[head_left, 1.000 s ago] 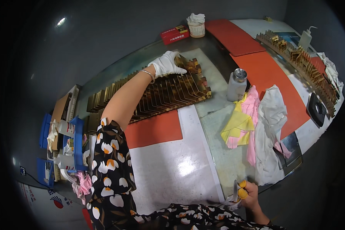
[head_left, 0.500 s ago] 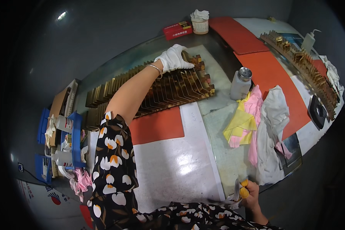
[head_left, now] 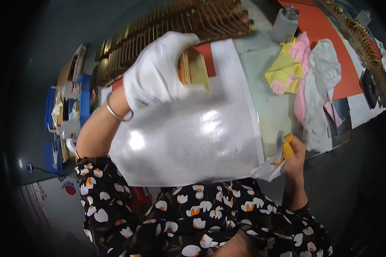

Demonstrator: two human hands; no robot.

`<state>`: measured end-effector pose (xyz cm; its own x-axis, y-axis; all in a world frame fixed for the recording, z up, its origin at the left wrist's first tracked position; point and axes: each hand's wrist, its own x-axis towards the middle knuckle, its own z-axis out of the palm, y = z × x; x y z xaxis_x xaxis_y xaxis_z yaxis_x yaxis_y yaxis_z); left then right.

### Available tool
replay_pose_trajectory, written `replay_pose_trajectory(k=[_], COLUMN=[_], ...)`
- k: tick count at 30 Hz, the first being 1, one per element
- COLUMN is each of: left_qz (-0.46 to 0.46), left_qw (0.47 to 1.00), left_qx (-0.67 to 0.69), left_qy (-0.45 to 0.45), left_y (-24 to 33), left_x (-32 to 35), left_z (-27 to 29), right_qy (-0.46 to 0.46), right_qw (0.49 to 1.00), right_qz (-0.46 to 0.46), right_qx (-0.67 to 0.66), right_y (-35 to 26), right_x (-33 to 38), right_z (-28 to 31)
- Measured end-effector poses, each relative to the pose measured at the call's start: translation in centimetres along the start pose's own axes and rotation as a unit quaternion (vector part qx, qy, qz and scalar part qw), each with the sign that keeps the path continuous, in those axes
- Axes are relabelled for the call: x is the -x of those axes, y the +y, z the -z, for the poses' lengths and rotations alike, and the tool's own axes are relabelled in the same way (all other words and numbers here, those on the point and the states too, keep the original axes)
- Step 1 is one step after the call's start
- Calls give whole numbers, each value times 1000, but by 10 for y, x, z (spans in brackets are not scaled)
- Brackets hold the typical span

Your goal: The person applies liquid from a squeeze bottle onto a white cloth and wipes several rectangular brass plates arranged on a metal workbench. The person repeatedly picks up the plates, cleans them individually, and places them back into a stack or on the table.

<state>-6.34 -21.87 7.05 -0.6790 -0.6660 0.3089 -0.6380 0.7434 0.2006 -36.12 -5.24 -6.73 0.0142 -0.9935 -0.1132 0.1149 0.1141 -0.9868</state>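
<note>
My left hand (head_left: pixel 156 75), in a white glove, is held over the white sheet (head_left: pixel 188 128). Between its thumb and fingers is a flat, gold-coloured metal piece (head_left: pixel 197 70) with layered edges; the palm partly hides it. Behind it stands a long rack of gold-coloured metal plates (head_left: pixel 184 25) in close rows. My right hand (head_left: pixel 295 156), with yellow covers on its fingertips, is closed at the near right. It grips a crumpled white cloth (head_left: pixel 268 169) and a thin, round, shiny-rimmed object (head_left: pixel 279 145) seen almost edge-on, whose kind I cannot make out.
A dispenser bottle with a metal top (head_left: pixel 286 23) stands at the back right. Nearer lie a yellow cloth (head_left: pixel 285 68), a pink cloth (head_left: pixel 302 98) and a white cloth (head_left: pixel 321 98). Another rack of metal pieces (head_left: pixel 364 43) runs along the far right. Blue bins (head_left: pixel 85 96) stand at the left.
My left hand has come back from the rack toward me and now holds the metal piece. The view has tilted nearer to my body. My right hand keeps its grip.
</note>
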Motion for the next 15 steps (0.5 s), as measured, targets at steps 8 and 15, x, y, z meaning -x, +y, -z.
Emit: replay_pose_trajectory(k=[8, 15], left_qz=[63, 102], left_qw=[954, 914], left_qx=[-114, -161], left_qy=[-271, -357], left_y=[66, 72], left_x=[41, 43], left_z=[-54, -43], right_qy=[-26, -20], right_qw=[997, 998], right_qz=[67, 56], right_qx=[-5, -26], right_y=[15, 19], right_x=[-6, -4], right_z=[-4, -3])
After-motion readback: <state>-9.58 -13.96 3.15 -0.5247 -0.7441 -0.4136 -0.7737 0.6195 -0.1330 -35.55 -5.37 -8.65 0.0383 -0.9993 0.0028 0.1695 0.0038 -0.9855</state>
